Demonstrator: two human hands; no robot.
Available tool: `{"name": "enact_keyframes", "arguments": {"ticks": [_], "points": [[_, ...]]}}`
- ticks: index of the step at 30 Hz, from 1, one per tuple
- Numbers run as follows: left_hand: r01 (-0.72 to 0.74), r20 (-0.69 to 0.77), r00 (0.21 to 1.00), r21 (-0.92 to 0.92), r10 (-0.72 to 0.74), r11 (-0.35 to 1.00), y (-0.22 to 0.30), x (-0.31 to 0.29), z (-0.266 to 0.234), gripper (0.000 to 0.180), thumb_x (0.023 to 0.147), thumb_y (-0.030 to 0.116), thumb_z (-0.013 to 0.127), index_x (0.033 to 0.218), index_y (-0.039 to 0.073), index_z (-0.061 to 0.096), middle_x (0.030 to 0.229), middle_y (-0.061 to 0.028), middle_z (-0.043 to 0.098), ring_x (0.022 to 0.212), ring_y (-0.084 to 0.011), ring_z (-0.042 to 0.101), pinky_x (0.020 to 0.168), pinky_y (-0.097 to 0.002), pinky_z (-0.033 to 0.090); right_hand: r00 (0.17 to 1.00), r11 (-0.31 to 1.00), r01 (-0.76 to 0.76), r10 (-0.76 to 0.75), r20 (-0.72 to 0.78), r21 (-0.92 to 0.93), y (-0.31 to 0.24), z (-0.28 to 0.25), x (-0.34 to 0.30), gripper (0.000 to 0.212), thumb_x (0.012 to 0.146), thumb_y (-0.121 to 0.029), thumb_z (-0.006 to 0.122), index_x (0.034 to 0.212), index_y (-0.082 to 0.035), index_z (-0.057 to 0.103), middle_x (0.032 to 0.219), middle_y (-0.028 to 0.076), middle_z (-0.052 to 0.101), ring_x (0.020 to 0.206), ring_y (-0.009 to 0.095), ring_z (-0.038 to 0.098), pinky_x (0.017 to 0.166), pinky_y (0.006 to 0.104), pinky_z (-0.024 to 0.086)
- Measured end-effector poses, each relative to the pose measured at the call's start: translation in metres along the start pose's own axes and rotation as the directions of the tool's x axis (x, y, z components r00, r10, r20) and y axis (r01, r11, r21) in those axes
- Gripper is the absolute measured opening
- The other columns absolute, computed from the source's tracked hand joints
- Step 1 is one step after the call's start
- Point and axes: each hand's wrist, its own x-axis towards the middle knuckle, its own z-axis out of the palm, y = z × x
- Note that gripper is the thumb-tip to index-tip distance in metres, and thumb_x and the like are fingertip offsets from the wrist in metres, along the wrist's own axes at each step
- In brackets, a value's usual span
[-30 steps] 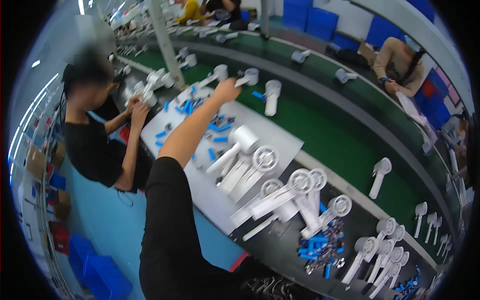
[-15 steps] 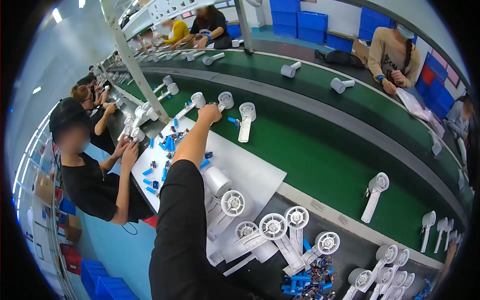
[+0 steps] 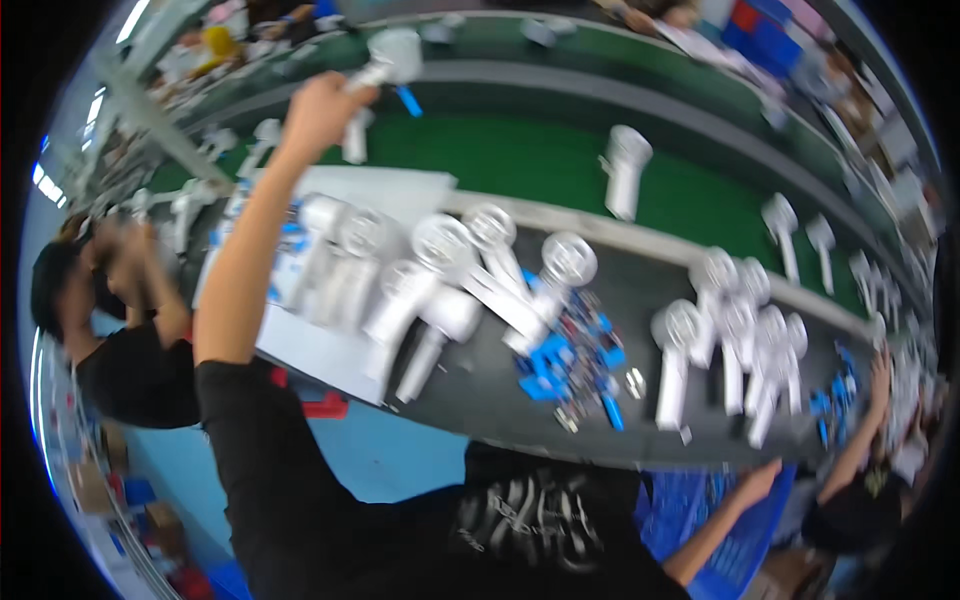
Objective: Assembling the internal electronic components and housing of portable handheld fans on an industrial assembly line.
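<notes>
My left hand [image 3: 328, 112], arm stretched out over the green conveyor, is closed on a white handheld fan [image 3: 398, 54] near its round head. A blue battery cell [image 3: 408, 101] dangles just below that fan. Another white fan part [image 3: 357, 138] lies on the belt under my hand, partly covered. Low on the right, my right hand [image 3: 757, 484] is at the upper edge of a blue plastic basket [image 3: 735, 555]. Its fingers are blurred, so their grip cannot be made out.
On the dark bench [image 3: 480, 415] lie several white fan housings [image 3: 440, 243], a heap of blue batteries with circuit boards [image 3: 570, 360], and another fan cluster [image 3: 735, 320]. A white sheet [image 3: 325, 352] covers its left end. Co-workers sit left [image 3: 130, 370] and right [image 3: 860, 510].
My view has swung to the right and down and is blurred. My left hand now holds a fan lifted above the belt. My right hand and the blue basket have come into view.
</notes>
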Motion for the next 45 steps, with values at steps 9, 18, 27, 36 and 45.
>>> {"name": "enact_keyframes", "arguments": {"ticks": [9, 18, 27, 36, 45], "points": [[-0.011, 0.313, 0.900, -0.676, 0.302, 0.737, 0.191, -0.202, 0.063, 0.034, 0.081, 0.030, 0.068, 0.093, 0.000, 0.057, 0.064, -0.0025, 0.058, 0.045, -0.0069, 0.051, 0.039, -0.0224, 0.039, 0.852, 0.804, 0.523, -0.485, -0.198, 0.284, -0.134, -0.004, -0.127, 0.023, 0.092, -0.012, 0.053, 0.106, 0.005, 0.059, 0.103, 0.012, 0.062, 0.084, 0.015, 0.060, 0.077, 0.0284, 0.049], [0.444, 0.509, 0.839, -0.845, 0.192, 0.297, 0.250, -0.348, 0.171, 0.027, 0.087, 0.019, 0.064, 0.097, -0.002, 0.049, 0.070, -0.0048, 0.058, 0.046, -0.0059, 0.049, 0.041, -0.0209, 0.037, 0.283, 0.404, 0.879, -0.869, 0.407, 0.253, -0.179, 0.083, -0.181, 0.059, 0.072, -0.015, 0.072, 0.124, 0.001, 0.047, 0.093, 0.013, 0.058, 0.072, 0.025, 0.059, 0.063, 0.0313, 0.047], [0.453, 0.495, 0.866, -0.840, 0.077, 0.299, 0.244, -0.354, 0.172, 0.030, 0.087, 0.012, 0.064, 0.103, -0.002, 0.042, 0.075, -0.0060, 0.058, 0.048, -0.0051, 0.048, 0.041, -0.0207, 0.037, 0.368, 0.553, 0.822, -0.696, 0.617, 0.134, -0.171, 0.113, -0.172, 0.066, 0.069, -0.022, 0.074, 0.125, 0.000, 0.046, 0.066, 0.008, 0.058, 0.056, 0.026, 0.059, 0.054, 0.0359, 0.047], [0.546, 0.558, 0.829, -0.825, 0.050, 0.146, 0.258, -0.369, 0.189, 0.030, 0.089, 0.008, 0.060, 0.105, 0.002, 0.035, 0.073, -0.0076, 0.052, 0.042, -0.0097, 0.046, 0.038, -0.0258, 0.040, 0.488, 0.630, 0.772, -0.671, 0.558, 0.082, -0.173, 0.122, -0.162, 0.064, 0.073, -0.030, 0.074, 0.123, -0.001, 0.045, 0.057, 0.007, 0.053, 0.047, 0.023, 0.054, 0.045, 0.0362, 0.042], [0.417, 0.424, 0.890, -0.906, 0.171, 0.074, 0.257, -0.380, 0.201, 0.021, 0.093, 0.008, 0.051, 0.107, 0.000, 0.037, 0.072, -0.0087, 0.050, 0.042, -0.0133, 0.043, 0.041, -0.0280, 0.040, 0.402, 0.590, 0.795, -0.689, 0.603, 0.144, -0.177, 0.107, -0.156, 0.057, 0.078, -0.032, 0.067, 0.120, -0.001, 0.044, 0.073, 0.018, 0.062, 0.060, 0.037, 0.061, 0.050, 0.0433, 0.048]]}}
